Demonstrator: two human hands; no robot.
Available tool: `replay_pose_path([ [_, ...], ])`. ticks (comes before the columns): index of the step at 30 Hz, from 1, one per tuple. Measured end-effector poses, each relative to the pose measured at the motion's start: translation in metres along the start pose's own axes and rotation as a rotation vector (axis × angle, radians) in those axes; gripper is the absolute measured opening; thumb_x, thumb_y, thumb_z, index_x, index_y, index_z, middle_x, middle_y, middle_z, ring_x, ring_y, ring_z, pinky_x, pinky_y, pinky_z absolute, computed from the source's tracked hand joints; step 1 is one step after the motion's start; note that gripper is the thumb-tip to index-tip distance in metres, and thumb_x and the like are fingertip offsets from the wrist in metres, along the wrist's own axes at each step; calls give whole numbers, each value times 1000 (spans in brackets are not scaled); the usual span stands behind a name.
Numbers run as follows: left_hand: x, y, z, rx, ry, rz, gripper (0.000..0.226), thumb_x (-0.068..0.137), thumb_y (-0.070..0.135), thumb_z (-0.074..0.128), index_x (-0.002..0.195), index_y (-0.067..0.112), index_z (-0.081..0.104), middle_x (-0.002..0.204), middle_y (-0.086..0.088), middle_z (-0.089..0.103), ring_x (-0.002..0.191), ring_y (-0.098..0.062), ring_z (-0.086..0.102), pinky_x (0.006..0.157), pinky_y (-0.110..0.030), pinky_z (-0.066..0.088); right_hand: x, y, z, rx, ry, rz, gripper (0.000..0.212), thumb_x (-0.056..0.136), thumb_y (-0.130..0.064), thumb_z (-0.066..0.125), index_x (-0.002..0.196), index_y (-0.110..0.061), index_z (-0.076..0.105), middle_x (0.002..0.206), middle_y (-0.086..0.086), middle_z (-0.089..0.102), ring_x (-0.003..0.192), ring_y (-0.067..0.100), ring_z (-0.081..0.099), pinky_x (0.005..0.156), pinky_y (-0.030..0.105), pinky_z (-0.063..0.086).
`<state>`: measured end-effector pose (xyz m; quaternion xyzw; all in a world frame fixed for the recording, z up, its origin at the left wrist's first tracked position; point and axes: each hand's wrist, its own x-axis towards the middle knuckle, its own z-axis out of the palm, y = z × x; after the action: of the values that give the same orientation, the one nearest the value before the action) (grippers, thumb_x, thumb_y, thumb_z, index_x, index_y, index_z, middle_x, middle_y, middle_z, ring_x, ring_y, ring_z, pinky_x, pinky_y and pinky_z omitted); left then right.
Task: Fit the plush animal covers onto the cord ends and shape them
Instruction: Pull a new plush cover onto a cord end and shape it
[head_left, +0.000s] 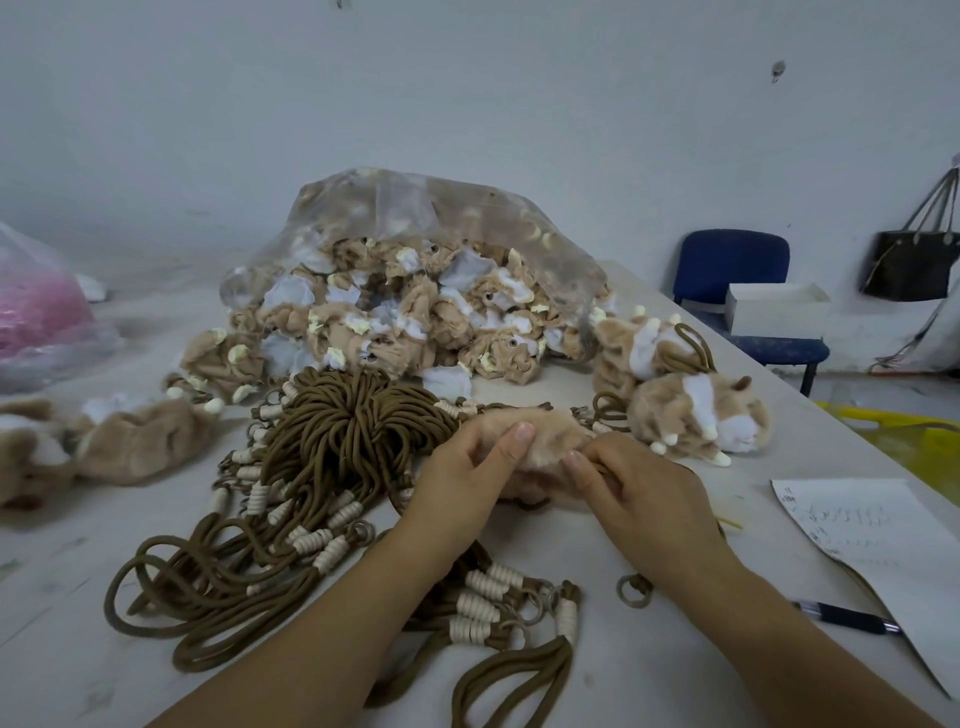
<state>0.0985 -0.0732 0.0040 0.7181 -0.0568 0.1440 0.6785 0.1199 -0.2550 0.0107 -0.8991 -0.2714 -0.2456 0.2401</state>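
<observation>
Pale worktop (62, 623), scuffed, fills the lower view. At its far middle, a clear plastic bag (415, 218) lying open, spilling tan-and-white plush covers (395, 322) toward the near side. Just in front of the bag, a big tangle of brown cords (332, 441), ends bound in cream wrapping with small rings. To the right, finished plush animals (696, 410) in a small heap, cord loops showing. Sheet of handwritten paper (872, 540) and a pen (841, 618) at the right edge. Centre: left hand (467, 478) and right hand (639, 488) both pinching one tan plush cover (540, 431), held just above the cords, thumbs on top.
</observation>
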Motion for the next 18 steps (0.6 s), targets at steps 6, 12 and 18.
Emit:
replay_pose_path([
  [6,1,8,-2,225,150,276,27,87,43,59,112,31,61,122,14,55,116,5,50,94,-8,38,1,5,2,40,-60,92,32,93,-51,32,68,-33,36,63,-8,48,60,4,48,56,26,38],
  [12,-2,8,0,301,109,419,33,97,30,48,120,12,64,123,7,59,121,-3,51,101,-15,38,-1,6,-1,100,-24,49,37,87,-60,26,64,-34,37,60,-7,46,65,9,50,50,22,32],
  [18,-4,9,1,235,92,308,30,88,33,58,118,36,60,115,25,60,109,3,56,87,-11,44,0,2,0,131,37,21,35,90,-63,24,68,-40,39,61,-10,46,70,5,50,51,18,31],
])
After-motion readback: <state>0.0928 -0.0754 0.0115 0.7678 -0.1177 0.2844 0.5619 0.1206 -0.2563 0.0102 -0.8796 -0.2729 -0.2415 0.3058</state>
